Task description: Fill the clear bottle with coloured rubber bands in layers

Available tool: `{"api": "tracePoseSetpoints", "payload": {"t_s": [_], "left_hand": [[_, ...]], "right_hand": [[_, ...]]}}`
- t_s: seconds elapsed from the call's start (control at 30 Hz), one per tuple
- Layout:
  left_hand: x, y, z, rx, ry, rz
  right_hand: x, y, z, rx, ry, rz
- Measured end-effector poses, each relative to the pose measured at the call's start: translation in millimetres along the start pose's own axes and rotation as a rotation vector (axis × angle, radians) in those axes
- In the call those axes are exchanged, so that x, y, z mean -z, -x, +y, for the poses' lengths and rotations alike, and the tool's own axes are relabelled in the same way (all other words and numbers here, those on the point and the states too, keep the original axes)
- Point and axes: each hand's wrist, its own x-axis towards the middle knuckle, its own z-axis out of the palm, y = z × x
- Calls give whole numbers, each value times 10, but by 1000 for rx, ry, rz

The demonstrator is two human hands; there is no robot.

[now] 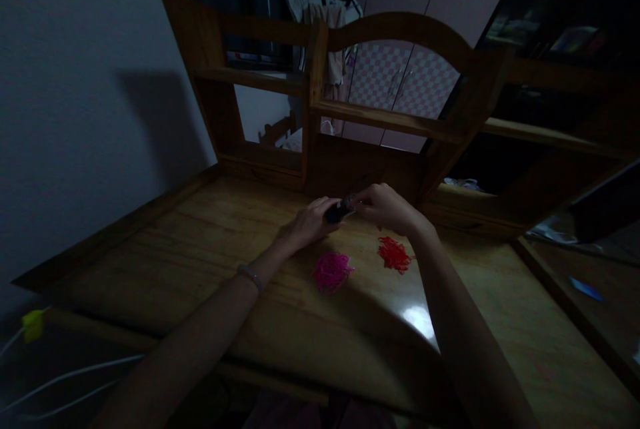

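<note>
My left hand (pixel 313 219) is wrapped round a small dark object (pixel 336 212), held tilted just above the desk; its kind is too dim to make out. At its upper end, my right hand (pixel 377 202) pinches with bent fingertips, and a small shiny bit shows there. What lies between those fingertips is hidden. Below my left hand, a loose pile of pink bands or strings (pixel 333 272) rests on the wooden desk (pixel 240 229). A similar red pile (pixel 394 254) lies to its right, beneath my right wrist.
A wooden shelf unit (pixel 390 116) rises along the desk's back edge. The wall (pixel 90 116) borders the left side. White cables (pixel 75 372) and a yellow plug-like piece (pixel 33 326) are at lower left. A blue flat item (pixel 585 288) lies at far right.
</note>
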Motion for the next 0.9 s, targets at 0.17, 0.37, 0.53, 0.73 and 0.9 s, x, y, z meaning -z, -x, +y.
{"api": "tracePoseSetpoints", "payload": {"t_s": [0.17,0.37,0.53,0.73,0.9], "left_hand": [[83,14,79,-49,-93,-21],[55,14,46,-49,-95,-10],[8,6,14,-21,-73,45],[11,-14,26,30,-38,88],[28,-41,-11,110,-37,177]], "right_hand": [[82,32,57,-19,-105,-282],[83,19,98,-22,-197,-346],[-12,-16,88,-15,-224,-119],[68,1,-13,-19,-287,200],[93,30,-109,2,-227,264]]}}
